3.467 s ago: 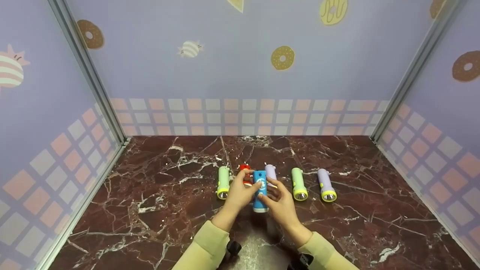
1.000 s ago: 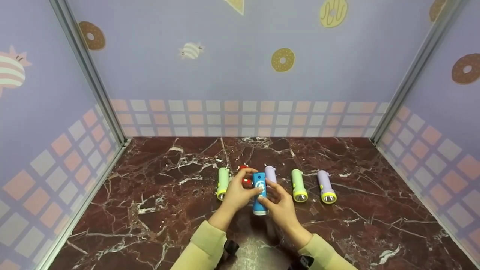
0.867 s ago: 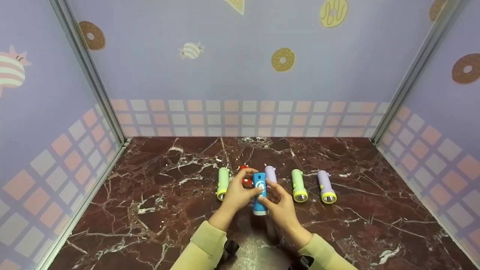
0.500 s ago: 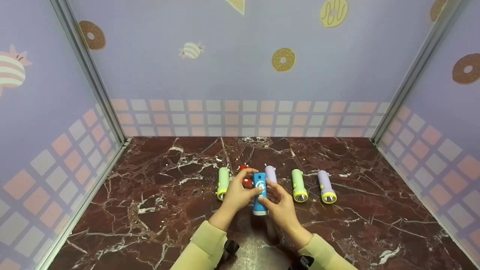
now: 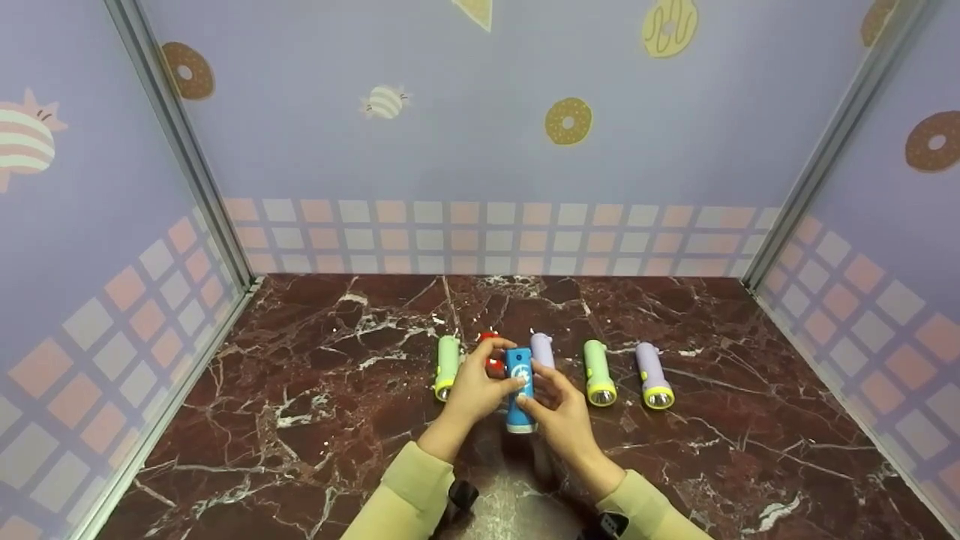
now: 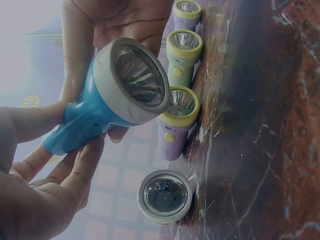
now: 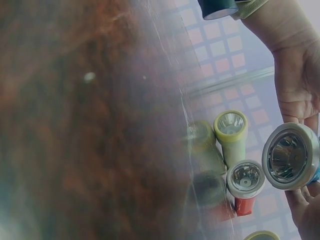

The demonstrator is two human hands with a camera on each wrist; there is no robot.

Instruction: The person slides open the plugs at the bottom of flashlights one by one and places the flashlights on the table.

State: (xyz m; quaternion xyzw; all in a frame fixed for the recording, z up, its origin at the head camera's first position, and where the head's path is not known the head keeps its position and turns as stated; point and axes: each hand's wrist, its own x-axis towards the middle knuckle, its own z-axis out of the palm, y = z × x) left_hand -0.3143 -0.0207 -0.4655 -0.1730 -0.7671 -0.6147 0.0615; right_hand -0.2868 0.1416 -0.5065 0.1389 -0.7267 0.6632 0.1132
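Observation:
Both hands hold a blue flashlight [image 5: 520, 405] with a white emblem above the table, its white-rimmed lens end toward the person. The left hand [image 5: 475, 386] grips its upper part, thumb on the emblem. Lower down on the other side, the right hand [image 5: 562, 412] pinches it, thumb near the middle. In the left wrist view the lens of the blue flashlight [image 6: 85, 120] shows unlit between the fingers. Partly hidden behind the left hand lies a red flashlight [image 5: 494, 366]; a purple flashlight [image 5: 541, 349] lies behind the right hand.
A green flashlight [image 5: 448, 360] lies left of the hands. To the right lie another green flashlight [image 5: 597, 364] and another purple flashlight [image 5: 651, 367]. Patterned walls [image 5: 480, 150] enclose the marbled table [image 5: 315, 375] at the back and sides.
Compared with the oldest frame, both hands and the blue flashlight sit very slightly lower in the head view. The grip looks the same, and the flashlights on the table have not moved.

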